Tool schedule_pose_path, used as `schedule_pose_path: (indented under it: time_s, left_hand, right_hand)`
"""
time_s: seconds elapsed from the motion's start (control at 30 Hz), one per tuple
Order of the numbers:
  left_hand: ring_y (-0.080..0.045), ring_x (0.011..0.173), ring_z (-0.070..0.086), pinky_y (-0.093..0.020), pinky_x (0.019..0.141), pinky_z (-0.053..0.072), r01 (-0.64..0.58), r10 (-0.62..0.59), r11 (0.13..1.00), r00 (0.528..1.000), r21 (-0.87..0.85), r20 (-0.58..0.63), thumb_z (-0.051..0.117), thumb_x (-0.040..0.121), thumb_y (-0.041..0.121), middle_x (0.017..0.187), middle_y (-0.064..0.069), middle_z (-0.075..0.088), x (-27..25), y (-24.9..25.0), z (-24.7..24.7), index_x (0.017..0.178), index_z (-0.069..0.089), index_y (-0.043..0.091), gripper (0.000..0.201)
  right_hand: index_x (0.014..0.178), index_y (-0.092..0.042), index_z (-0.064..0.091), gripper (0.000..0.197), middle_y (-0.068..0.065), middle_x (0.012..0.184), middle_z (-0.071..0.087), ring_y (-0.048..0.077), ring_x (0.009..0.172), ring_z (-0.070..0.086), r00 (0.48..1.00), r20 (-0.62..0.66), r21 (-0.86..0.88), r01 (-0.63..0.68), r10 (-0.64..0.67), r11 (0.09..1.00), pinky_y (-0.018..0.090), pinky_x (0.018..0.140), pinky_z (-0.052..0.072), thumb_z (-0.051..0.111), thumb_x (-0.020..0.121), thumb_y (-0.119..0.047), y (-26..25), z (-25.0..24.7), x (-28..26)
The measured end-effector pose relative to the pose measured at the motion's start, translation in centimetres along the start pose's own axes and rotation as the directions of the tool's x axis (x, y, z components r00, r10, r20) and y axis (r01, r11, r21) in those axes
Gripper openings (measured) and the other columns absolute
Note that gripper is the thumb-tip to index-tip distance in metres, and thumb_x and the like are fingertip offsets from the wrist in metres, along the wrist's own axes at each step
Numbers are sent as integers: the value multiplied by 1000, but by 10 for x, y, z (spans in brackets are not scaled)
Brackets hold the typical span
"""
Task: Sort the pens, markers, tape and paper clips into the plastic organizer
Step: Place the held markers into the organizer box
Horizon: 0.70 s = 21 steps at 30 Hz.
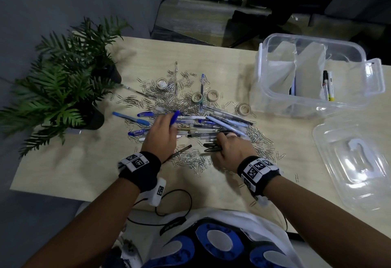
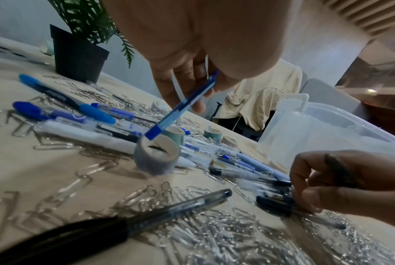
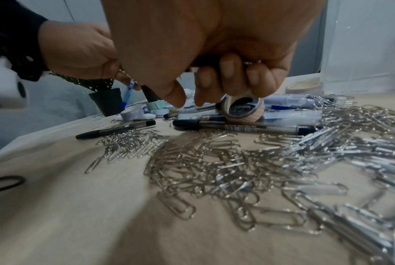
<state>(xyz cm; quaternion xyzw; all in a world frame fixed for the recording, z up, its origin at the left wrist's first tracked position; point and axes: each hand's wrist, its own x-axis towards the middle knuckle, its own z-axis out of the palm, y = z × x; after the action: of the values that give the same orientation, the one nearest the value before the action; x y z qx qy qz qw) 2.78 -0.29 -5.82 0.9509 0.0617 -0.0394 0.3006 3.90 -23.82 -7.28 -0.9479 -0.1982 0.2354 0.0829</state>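
Observation:
My left hand pinches a blue pen and holds it tilted above the pile of pens in the middle of the table; the left wrist view shows the same blue pen between its fingertips. Close beside it, my right hand grips black pens in its curled fingers. A beige tape roll sits at that hand's fingertips, over the pens. Paper clips lie heaped around both hands. The clear plastic organizer stands at the back right with markers in it.
Several tape rolls lie among clips behind the pens, and a grey roll lies nearer. A potted plant fills the left side. The organizer's clear lid lies at the right edge. A black cable loops at the front edge.

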Motion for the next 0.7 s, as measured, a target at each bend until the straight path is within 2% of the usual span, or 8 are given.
schedule_pose_path:
  time_s: [0.07, 0.13, 0.23, 0.33, 0.43, 0.57, 0.7]
  left_hand:
    - [-22, 91, 50, -31, 74, 36, -23, 23, 1000, 1000, 17, -6, 39, 102, 18, 113, -10, 51, -2, -3, -2, 121, 50, 4, 26]
    - [-26, 92, 54, -33, 72, 41, -46, 44, 998, 999, 50, 29, 40, 101, 16, 115, -12, 52, -6, -6, -1, 124, 51, 5, 28]
    - [-28, 88, 59, -37, 71, 50, -78, 44, 980, 982, 184, 184, 45, 97, 21, 109, -9, 59, -15, -13, 7, 119, 54, 12, 26]
    - [-28, 90, 62, -35, 70, 51, -119, 4, 929, 951, 351, 310, 46, 95, 29, 106, -5, 62, -23, -17, 16, 111, 59, 17, 24]
    - [-25, 89, 63, -35, 69, 51, -139, -44, 886, 925, 442, 378, 45, 96, 33, 108, -4, 59, -26, -17, 22, 111, 60, 19, 25]
    - [-25, 90, 63, -34, 70, 51, -141, -85, 861, 908, 489, 410, 46, 97, 33, 110, -4, 59, -28, -18, 25, 112, 59, 19, 24]
    - [-25, 94, 62, -36, 72, 52, -98, -89, 886, 924, 454, 372, 46, 97, 33, 112, -4, 58, -28, -16, 26, 114, 57, 18, 25]
  right_hand:
    - [91, -22, 38, 22, 3, 85, 60, 29, 72, 60, 1000, -10, -17, -4, 4, 1000, 33, 60, 43, 36, 90, -43, 1, -1, 1]
    - [89, -23, 37, 18, 4, 87, 61, 29, 74, 60, 1000, -13, 6, -3, 4, 1000, 32, 60, 40, 38, 91, -40, 1, 0, 2]
    - [101, -18, 45, 18, 6, 97, 60, 29, 82, 61, 999, 25, 36, 23, -24, 999, 34, 60, 46, 45, 90, -32, 2, 4, 5]
    - [114, -17, 48, 28, 6, 101, 61, 29, 83, 63, 999, 32, 0, 40, -40, 999, 37, 62, 51, 48, 90, -30, 1, 8, 6]
    - [116, -17, 48, 27, 5, 98, 62, 28, 79, 64, 998, 17, -52, 58, -57, 997, 36, 58, 51, 46, 94, -31, 1, 12, 7]
    - [109, -17, 52, 22, 4, 94, 63, 27, 77, 65, 999, 17, -69, 43, -42, 997, 36, 58, 52, 44, 95, -31, 0, 11, 11]
    - [105, -17, 54, 19, 2, 94, 64, 26, 80, 65, 999, 16, -71, 52, -51, 996, 38, 63, 56, 46, 95, -30, -1, 7, 12]
